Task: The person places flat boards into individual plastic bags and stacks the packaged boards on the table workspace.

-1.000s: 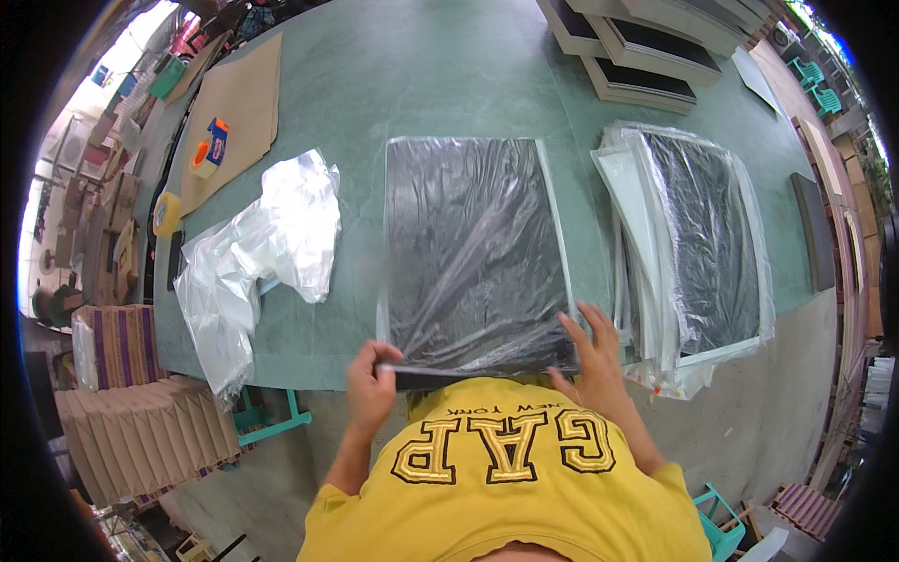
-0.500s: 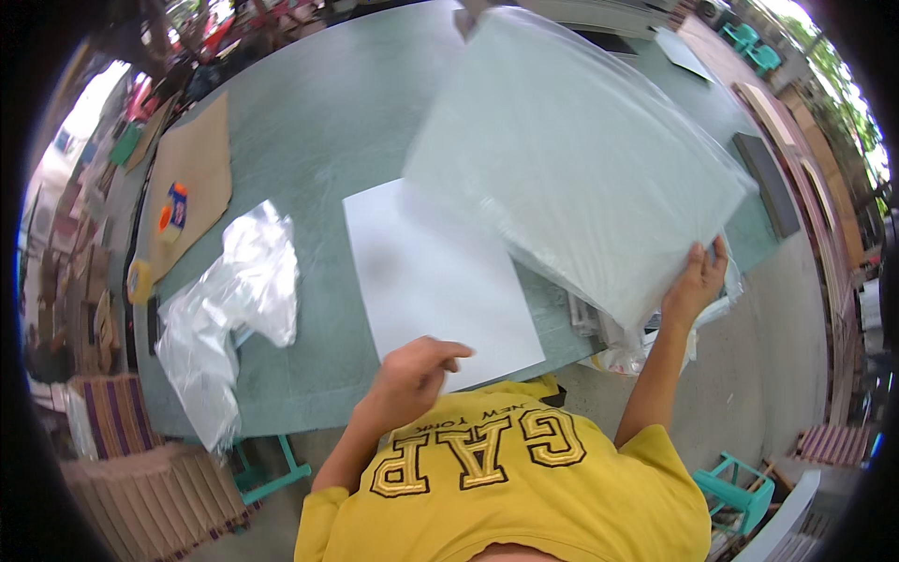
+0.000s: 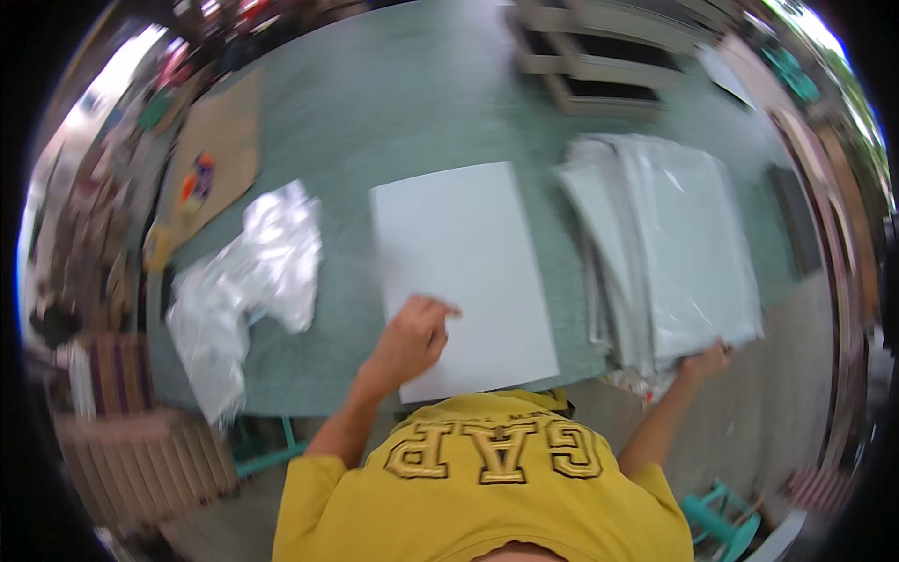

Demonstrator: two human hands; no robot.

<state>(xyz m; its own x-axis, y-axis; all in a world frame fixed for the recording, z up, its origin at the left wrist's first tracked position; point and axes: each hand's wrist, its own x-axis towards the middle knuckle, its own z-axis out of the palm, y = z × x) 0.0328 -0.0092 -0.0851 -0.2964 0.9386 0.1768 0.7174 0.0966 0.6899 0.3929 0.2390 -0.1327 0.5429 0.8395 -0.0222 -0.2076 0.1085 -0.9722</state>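
A white rectangular board [image 3: 464,272] lies flat on the green table [image 3: 403,112] in front of me. My left hand [image 3: 412,339] rests on the board's near left part, fingers curled. To the right lies a stack of plastic-wrapped flat panels [image 3: 670,248], the top one white side up. My right hand [image 3: 704,361] holds the near edge of that top wrapped panel at the table's front right.
Crumpled clear plastic bags [image 3: 239,290] lie left of the board. A brown cardboard sheet [image 3: 211,164] with small coloured items sits at the far left. Stacked frames [image 3: 599,56] stand at the far side. A striped stack [image 3: 112,375] and teal stools are beside the table.
The dark wrapped panel was lifted off the white board, swung right and turned over, and now lies on the right stack. My left hand moved onto the bare white board.
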